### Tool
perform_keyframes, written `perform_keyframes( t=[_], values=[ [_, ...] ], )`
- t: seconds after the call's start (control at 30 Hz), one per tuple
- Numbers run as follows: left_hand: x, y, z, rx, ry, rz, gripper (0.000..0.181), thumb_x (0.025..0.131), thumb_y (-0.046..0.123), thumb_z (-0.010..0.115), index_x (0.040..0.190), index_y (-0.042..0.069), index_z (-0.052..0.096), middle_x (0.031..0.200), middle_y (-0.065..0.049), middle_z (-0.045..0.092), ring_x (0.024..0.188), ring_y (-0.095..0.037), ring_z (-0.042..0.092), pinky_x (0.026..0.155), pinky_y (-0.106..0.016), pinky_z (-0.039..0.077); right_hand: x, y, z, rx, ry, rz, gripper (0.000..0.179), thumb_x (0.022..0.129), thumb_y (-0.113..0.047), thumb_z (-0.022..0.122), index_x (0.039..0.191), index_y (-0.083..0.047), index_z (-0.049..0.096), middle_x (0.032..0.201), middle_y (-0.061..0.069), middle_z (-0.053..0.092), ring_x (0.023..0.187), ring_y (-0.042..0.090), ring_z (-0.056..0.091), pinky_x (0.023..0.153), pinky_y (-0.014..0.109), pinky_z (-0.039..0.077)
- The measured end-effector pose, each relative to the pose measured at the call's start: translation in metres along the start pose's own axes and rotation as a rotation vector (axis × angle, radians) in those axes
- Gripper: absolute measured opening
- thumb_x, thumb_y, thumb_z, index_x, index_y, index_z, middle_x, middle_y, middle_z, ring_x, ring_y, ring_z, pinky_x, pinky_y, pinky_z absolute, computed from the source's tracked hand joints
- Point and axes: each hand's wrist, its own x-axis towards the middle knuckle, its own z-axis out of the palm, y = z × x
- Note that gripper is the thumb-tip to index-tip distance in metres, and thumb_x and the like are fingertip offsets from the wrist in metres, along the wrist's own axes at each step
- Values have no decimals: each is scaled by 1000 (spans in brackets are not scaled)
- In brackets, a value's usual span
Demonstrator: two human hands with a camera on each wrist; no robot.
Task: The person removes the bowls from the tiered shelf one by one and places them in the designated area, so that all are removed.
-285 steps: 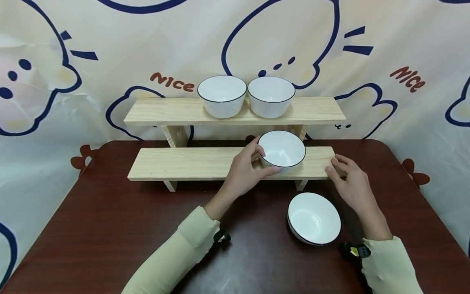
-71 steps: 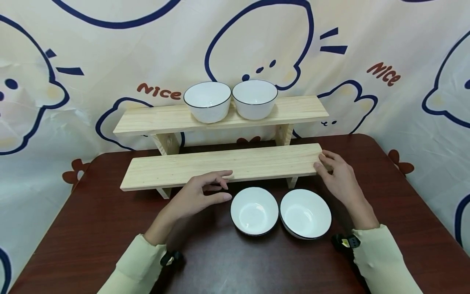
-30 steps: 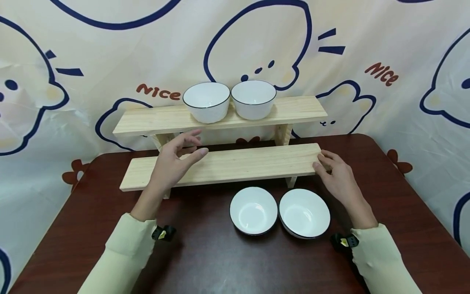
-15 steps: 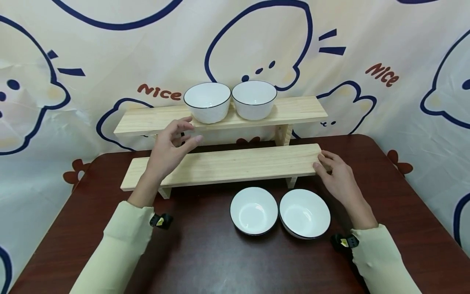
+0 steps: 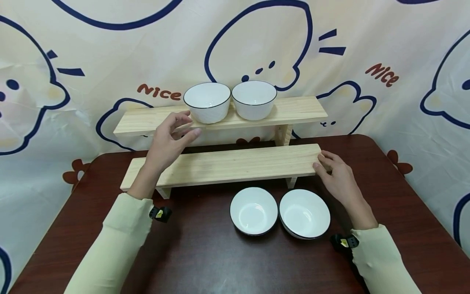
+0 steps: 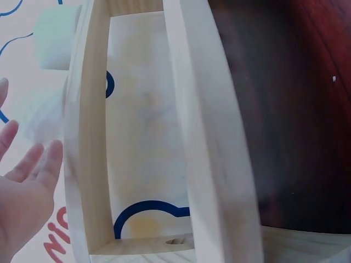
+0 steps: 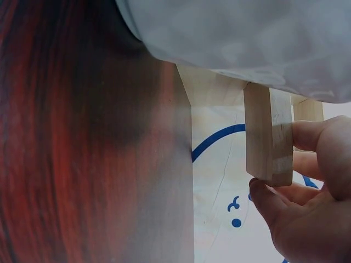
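A two-tier wooden shelf stands on the table in the head view. Two white bowls with dark rims, a left bowl (image 5: 207, 104) and a right bowl (image 5: 254, 100), sit side by side on its upper board (image 5: 301, 109). My left hand (image 5: 167, 143) is just left of the left bowl, fingers loosely bent, holding nothing; whether a fingertip touches the board cannot be told. At the right end of the lower board (image 5: 235, 165), my right hand (image 5: 339, 179) pinches the wood between thumb and fingers, as the right wrist view shows at the board end (image 7: 269, 137).
On the dark brown table (image 5: 205, 253), two more white bowls, a left one (image 5: 254, 211) and a right one (image 5: 304, 213), stand side by side before the shelf. A cartoon-printed cloth (image 5: 121, 61) hangs behind. The lower board carries no bowl.
Earlier my left hand held a bowl at the lower board; that bowl now stands on the table. My left hand has since risen leftward to the upper board. The right hand stays at the board's end.
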Motion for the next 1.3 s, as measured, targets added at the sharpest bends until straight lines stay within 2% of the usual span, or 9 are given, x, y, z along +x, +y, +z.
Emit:
perform_keyframes(
  t=[0.3, 0.63, 0.83, 1.1, 1.3],
  values=[
    [11, 1, -1, 32, 56, 8, 44, 94, 23, 75, 121, -4, 55, 145, -10, 51, 133, -26, 50, 110, -37, 43, 0, 1, 0, -2, -3, -1, 48, 105, -19, 57, 136, 17, 51, 147, 33, 44, 126, 51, 51, 94, 64, 48],
    [25, 4, -6, -6, 87, -30, 49, 91, 31, 77, 125, 4, 54, 145, -8, 49, 134, -27, 49, 112, -40, 41, 0, 1, 0, 1, -7, 4, 48, 105, -20, 57, 136, 17, 51, 147, 33, 43, 125, 51, 51, 93, 64, 48],
    [31, 5, -7, -40, 101, -19, 53, 92, 27, 77, 131, 4, 49, 140, -11, 49, 131, -27, 50, 111, -42, 42, 1, 1, 0, 1, -7, 3, 48, 105, -20, 57, 136, 16, 51, 147, 33, 43, 124, 51, 52, 92, 64, 49],
    [40, 6, -7, -34, 72, -71, 49, 92, 33, 76, 128, 7, 55, 146, -6, 47, 134, -22, 47, 112, -41, 40, 0, 1, -1, 2, -12, 13, 49, 106, -22, 57, 137, 15, 51, 148, 32, 43, 124, 50, 52, 93, 63, 49],
    [46, 5, -6, -47, 62, -79, 46, 92, 31, 77, 123, 7, 55, 149, -5, 43, 138, -23, 44, 112, -39, 40, 1, -1, -1, 3, -14, 12, 50, 106, -23, 56, 137, 16, 51, 148, 33, 43, 124, 51, 52, 92, 64, 49]
  ],
)
